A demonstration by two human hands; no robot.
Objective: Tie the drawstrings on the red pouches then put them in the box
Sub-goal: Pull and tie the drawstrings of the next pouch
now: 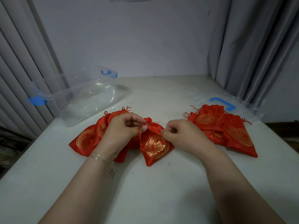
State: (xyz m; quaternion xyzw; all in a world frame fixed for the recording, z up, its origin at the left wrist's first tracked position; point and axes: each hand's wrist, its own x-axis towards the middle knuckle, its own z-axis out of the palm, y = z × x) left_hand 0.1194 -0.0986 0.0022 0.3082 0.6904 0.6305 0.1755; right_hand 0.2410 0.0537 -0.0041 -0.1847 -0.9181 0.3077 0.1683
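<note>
Both forearms reached over the worktop [161, 191]; left hand [124, 128] and right hand [176, 131] each pinched a drawstring [140, 135], cinching the pouch [155, 143] lying between them, probably for knotting.

Open bench [145, 191] surface lies in front of the pouches and in the gap between the left pile of pouches [90, 136] and the right pile of pouches [226, 128], partly taken up by the centre pouch [156, 146] and both hands. The clear box [84, 101] stands open-topped at the left rear; its lid [226, 104] lies flat at the right rear, partly under the right pile. Curtains [252, 46] bound both sides, a wall [129, 38] the rear.
</note>
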